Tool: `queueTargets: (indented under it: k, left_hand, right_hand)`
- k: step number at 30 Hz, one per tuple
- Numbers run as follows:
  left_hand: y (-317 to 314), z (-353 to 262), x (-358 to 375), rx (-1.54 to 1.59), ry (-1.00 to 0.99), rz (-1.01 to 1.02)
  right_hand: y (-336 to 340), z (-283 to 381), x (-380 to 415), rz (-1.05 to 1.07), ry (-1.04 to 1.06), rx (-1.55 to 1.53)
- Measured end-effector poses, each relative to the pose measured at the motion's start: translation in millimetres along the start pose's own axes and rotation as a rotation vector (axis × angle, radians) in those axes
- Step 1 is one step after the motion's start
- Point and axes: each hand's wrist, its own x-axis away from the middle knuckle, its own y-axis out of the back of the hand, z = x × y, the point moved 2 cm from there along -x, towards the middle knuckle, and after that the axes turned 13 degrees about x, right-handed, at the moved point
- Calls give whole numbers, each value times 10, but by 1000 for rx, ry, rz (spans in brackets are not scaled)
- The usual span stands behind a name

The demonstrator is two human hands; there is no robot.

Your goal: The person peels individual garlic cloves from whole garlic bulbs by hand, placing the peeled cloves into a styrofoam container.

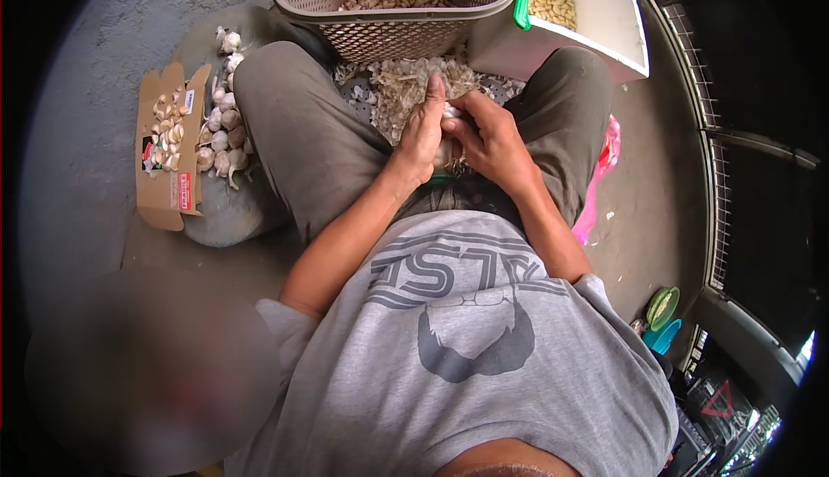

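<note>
Between my knees, my left hand [419,138] is closed around a white garlic bulb [450,112], its thumb pointing up. My right hand [496,136] pinches the same bulb from the other side, with curled fingers. Most of the bulb is hidden by the fingers. Beyond the hands lies a heap of papery garlic skins [393,97] on the floor. To the left, several whole garlic bulbs [229,123] sit on a round grey surface [226,228]. An opened cardboard box [162,201] beside them holds loose garlic cloves [166,136].
A perforated grey-beige basket [389,41] with cloves inside stands ahead. At its right is a white box [609,11] holding peeled cloves [551,7], with a green-handled item [522,4] at its rim. Pink plastic [596,188] lies by my right leg. Green and blue basins [662,309] stand farther right.
</note>
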Motion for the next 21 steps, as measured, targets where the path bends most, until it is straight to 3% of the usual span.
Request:
queueTargets:
  k: [3,6,9,12,15,18,21]
  left_hand:
    - [13,22,38,-39,-13,66]
    - [-6,21,57,-61,-23,62]
    - [-48,12,78,-117,-151,-13]
    - [-69,-19,131,-118,-102,-24]
    - [70,52,31,-378,-257,-74]
    - [42,46,58,-514,-335,-141]
    - [-19,70,83,-581,-480,-123]
  right_hand:
    - [83,17,-9,146,-187,-154]
    - [65,34,-15,89,-112,-203]
    - [31,7,16,103,-162,-216]
    - [-44,-75,35,60,-164,-213]
    - [-71,-102,24,77,-243,-157]
    - [-164,-169,36,22,-186,-218]
    - [-146,-186,17,21,-322,-154]
